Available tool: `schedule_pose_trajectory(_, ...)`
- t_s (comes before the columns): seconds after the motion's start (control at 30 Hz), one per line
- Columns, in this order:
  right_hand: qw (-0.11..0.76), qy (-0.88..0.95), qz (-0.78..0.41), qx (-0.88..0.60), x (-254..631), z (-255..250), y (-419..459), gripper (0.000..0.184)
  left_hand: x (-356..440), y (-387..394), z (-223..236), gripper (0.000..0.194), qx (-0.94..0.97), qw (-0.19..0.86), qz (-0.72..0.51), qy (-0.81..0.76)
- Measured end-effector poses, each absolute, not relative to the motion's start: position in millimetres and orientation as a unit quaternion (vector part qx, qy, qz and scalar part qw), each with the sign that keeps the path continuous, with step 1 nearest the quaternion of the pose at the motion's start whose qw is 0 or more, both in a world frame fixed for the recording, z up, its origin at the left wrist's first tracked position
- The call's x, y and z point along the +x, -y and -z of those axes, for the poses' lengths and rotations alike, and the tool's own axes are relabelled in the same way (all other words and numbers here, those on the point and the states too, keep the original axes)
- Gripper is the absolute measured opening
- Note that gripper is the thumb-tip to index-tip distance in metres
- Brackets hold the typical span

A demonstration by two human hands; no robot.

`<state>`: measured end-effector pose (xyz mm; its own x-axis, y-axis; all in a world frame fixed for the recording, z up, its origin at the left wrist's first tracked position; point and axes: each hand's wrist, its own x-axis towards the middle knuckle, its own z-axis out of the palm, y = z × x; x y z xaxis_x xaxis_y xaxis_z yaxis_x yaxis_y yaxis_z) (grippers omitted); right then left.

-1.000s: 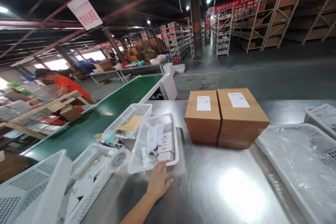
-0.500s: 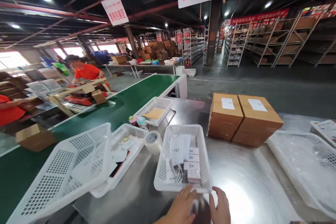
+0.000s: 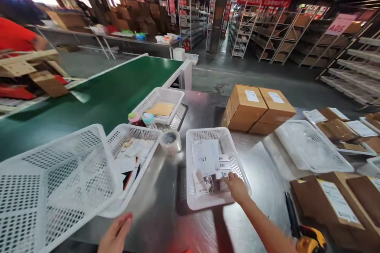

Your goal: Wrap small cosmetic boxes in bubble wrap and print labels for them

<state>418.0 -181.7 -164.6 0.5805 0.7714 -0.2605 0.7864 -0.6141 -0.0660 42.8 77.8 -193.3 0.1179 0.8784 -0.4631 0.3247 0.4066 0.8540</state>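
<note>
Two bare hands work at a metal worktop, w/ one in a basket and one out. The right hand reaches over the near right corner of a white perforated basket, its fingertips at the small white boxes stacked along the basket's right side; can't tell whether they grip one. The left hand is empty, fingers loosely out w/ a narrow gap, just above the worktop's near edge.

Also in the basket, left of the boxes: a white paper (marked "Dior," upside down from this side). Approx. beside the basket's far left corner stands a roll of clear tape; 2 capped bottles stand behind it, nr. a basket w/ a tan envelope.

At far L, a large white basket overlaps a tray of papers. Labeled cartons stand behind the basket, to the R. A green conveyor belt runs beyond; a co-worker in orange is at the L edge.
</note>
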Motion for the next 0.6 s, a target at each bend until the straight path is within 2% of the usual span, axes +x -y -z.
schedule_pose_trajectory(0.1, -0.086, -0.425, 0.176, 0.884, 432.5, 165.4, 198.7, 0.048, 50.3, -48.7, 218.4, 0.056, 0.464, 0.636, -0.216, -0.578)
schedule_pose_trajectory(0.2, -0.209, -0.386, 0.196, 0.877, 440.3, 176.2, 210.7, 0.043, 91.8, -10.8, 220.4, 0.067, 0.452, 0.679, -0.170, -0.553)
schedule_pose_trajectory(0.3, -0.269, -0.333, 0.210, 0.879, 444.7, 186.1, 212.5, 0.038, 147.0, 21.9, 210.7, 0.083, 0.394, 0.725, -0.092, -0.557)
schedule_pose_trajectory(0.37, -0.288, -0.322, 0.221, 0.874, 447.5, 189.1, 210.4, 0.033, 179.5, 37.0, 207.0, 0.083, 0.332, 0.772, -0.060, -0.538)
schedule_pose_trajectory(0.47, -0.300, -0.321, 0.227, 0.869, 449.6, 190.1, 206.4, 0.028, 210.9, 47.4, 209.6, 0.062, 0.286, 0.803, -0.084, -0.516)
schedule_pose_trajectory(0.6, -0.163, -0.343, 0.207, 0.902, 445.1, 191.0, 201.4, 0.022, 221.3, 46.0, 219.2, 0.045, 0.296, 0.793, -0.131, -0.516)
